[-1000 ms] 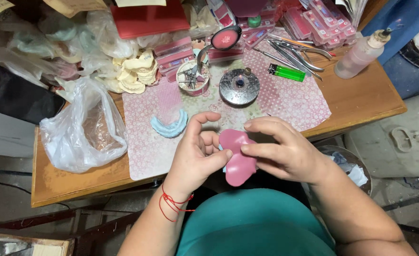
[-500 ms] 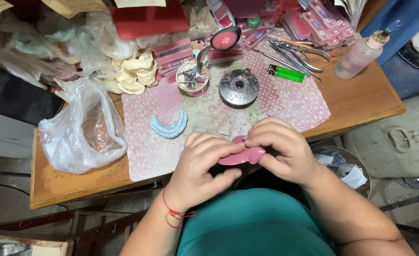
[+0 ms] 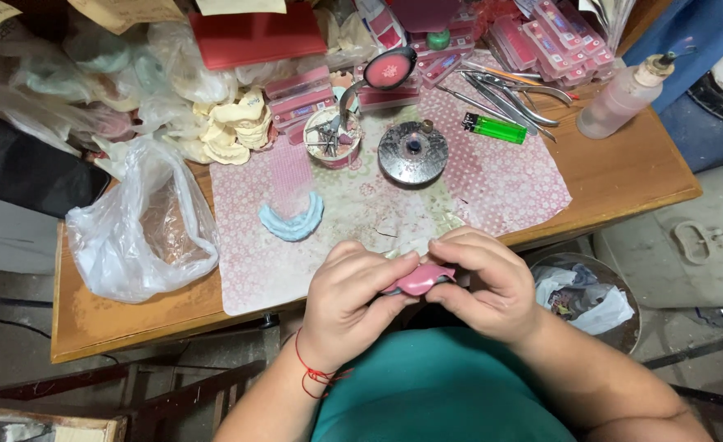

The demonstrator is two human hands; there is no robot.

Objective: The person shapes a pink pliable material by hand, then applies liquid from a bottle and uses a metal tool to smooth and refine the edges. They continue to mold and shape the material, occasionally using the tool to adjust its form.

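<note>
Wax (image 3: 418, 279), a soft pink piece, sits pinched between my two hands at the near edge of the table (image 3: 623, 176). That table spreads wide under a patterned cloth (image 3: 501, 176). Far left slumps a clear plastic bag (image 3: 136, 233). My left hand (image 3: 353, 299) grips the wax from the left, my right hand (image 3: 484, 282) from the right, fingers curled tight. Farther off lie a blue arch (image 3: 292, 223) and a green lighter (image 3: 494, 128).

Your one head camera looks steeply down, close above your hands, the table (image 3: 623, 184) just beyond.
</note>
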